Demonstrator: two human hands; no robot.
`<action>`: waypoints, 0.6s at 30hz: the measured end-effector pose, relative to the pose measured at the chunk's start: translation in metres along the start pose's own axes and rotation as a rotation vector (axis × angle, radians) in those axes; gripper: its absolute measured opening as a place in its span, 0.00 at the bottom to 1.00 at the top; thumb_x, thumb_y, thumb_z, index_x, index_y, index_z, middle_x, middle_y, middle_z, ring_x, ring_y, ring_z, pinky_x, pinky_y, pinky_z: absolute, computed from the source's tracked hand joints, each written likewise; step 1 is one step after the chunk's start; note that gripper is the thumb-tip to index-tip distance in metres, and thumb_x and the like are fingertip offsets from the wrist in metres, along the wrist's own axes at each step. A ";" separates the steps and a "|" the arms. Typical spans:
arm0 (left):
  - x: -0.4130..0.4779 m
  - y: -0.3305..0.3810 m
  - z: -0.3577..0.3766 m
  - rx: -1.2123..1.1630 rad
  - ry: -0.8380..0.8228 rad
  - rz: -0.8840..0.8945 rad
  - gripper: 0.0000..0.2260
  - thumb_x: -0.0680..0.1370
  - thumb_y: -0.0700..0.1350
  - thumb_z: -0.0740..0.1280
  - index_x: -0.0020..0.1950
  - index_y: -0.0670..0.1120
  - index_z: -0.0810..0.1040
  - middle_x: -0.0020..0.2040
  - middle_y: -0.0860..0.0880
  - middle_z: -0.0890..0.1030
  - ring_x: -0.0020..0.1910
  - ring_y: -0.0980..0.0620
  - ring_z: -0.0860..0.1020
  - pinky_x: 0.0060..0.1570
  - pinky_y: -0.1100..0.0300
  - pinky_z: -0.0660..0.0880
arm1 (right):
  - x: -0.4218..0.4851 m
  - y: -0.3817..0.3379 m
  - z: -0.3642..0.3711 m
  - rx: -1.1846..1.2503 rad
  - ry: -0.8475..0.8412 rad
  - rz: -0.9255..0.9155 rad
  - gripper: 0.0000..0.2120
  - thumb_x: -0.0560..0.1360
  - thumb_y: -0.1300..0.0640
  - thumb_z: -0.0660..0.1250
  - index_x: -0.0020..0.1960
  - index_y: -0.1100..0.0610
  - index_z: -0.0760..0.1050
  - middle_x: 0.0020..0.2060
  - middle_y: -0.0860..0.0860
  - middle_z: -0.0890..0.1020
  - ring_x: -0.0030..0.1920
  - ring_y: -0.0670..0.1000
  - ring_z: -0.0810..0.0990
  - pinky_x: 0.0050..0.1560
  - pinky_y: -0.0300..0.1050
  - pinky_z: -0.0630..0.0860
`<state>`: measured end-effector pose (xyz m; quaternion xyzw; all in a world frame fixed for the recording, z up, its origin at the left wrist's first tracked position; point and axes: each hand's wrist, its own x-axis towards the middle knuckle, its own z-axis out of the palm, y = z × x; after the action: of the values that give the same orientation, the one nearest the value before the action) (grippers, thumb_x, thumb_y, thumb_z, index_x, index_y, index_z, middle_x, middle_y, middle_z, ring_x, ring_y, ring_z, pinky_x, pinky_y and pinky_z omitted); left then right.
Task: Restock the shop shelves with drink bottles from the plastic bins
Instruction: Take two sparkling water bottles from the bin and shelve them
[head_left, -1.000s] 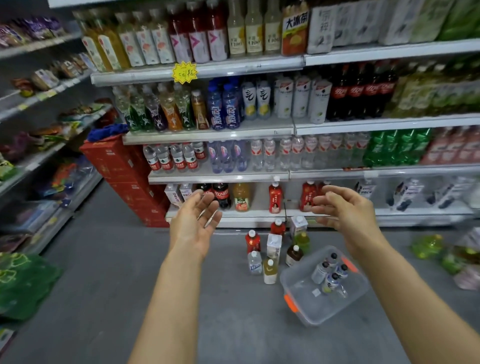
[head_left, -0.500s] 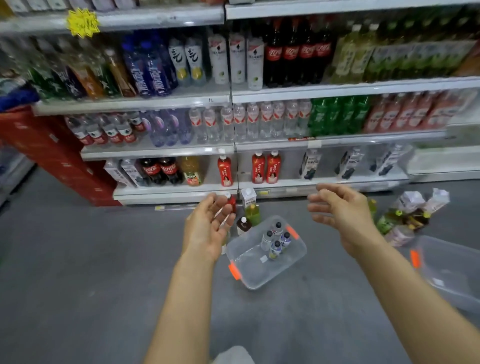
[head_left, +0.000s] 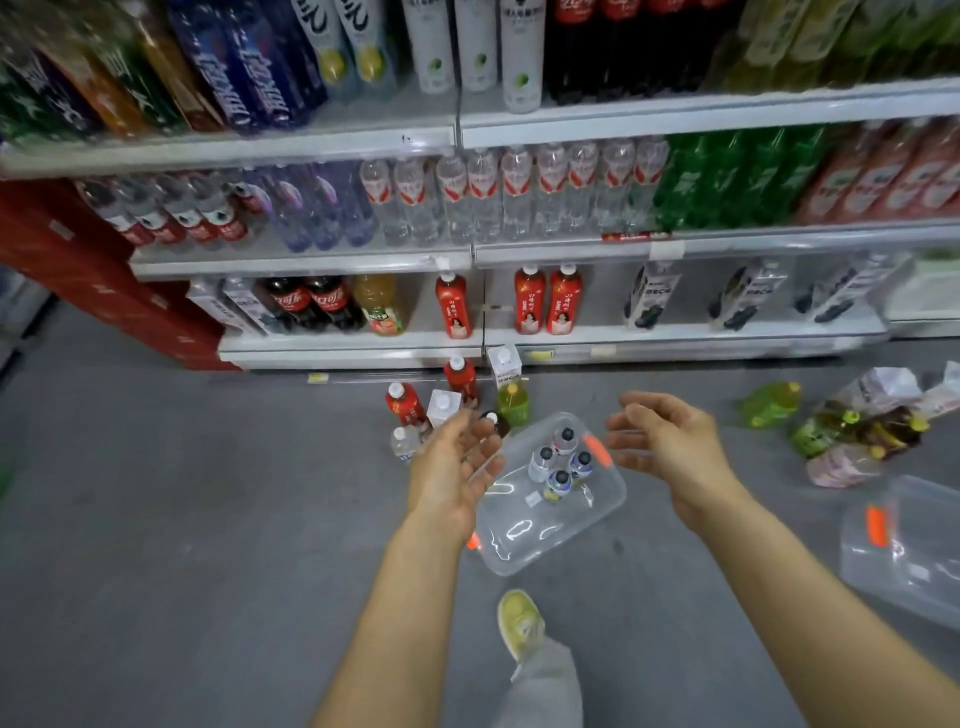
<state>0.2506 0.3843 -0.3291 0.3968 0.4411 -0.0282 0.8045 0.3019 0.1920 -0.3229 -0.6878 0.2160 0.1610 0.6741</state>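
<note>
Three shelf tiers (head_left: 675, 111) packed with drinks rose beyond the clear plastic bin (head_left: 524, 540), which sat on the grey floor (head_left: 182, 519). A second clear bin (head_left: 909, 566) lay well to its right. Both hands hovered above the bin, the left hand (head_left: 452, 467) over its left rim and the right hand (head_left: 670, 447) past its far right corner, with fingers loose and spread, gripping nothing. Farther right of the bin, more bottles (head_left: 862, 431) lay in a heap. Just beyond it stood a cluster of bottles and cartons (head_left: 460, 376) — red, white, green. Inside the bin, near its far end, four small dark-capped bottles (head_left: 558, 483) stood upright. A yellow shoe (head_left: 519, 618) was planted just at its near side.
</note>
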 end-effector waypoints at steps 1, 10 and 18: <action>0.010 -0.001 0.007 -0.002 0.001 -0.011 0.04 0.80 0.43 0.67 0.52 0.44 0.79 0.40 0.48 0.84 0.37 0.51 0.81 0.44 0.54 0.79 | 0.012 0.000 0.001 -0.008 -0.001 0.013 0.07 0.79 0.67 0.61 0.55 0.61 0.76 0.37 0.55 0.82 0.32 0.50 0.79 0.35 0.43 0.77; 0.123 -0.032 0.047 0.060 0.023 -0.168 0.05 0.81 0.43 0.66 0.53 0.44 0.79 0.45 0.46 0.84 0.45 0.48 0.81 0.49 0.53 0.79 | 0.127 0.040 0.024 -0.161 -0.047 0.184 0.04 0.80 0.63 0.62 0.49 0.60 0.76 0.39 0.57 0.80 0.35 0.54 0.77 0.35 0.45 0.75; 0.211 -0.095 0.044 0.095 0.074 -0.219 0.06 0.81 0.44 0.65 0.55 0.44 0.79 0.44 0.47 0.84 0.45 0.47 0.82 0.48 0.54 0.80 | 0.227 0.119 0.008 -0.343 -0.163 0.208 0.09 0.80 0.65 0.62 0.41 0.60 0.75 0.34 0.57 0.77 0.30 0.53 0.74 0.31 0.41 0.70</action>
<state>0.3719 0.3540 -0.5289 0.3848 0.5092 -0.1224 0.7601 0.4353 0.1819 -0.5413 -0.7509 0.2001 0.3193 0.5424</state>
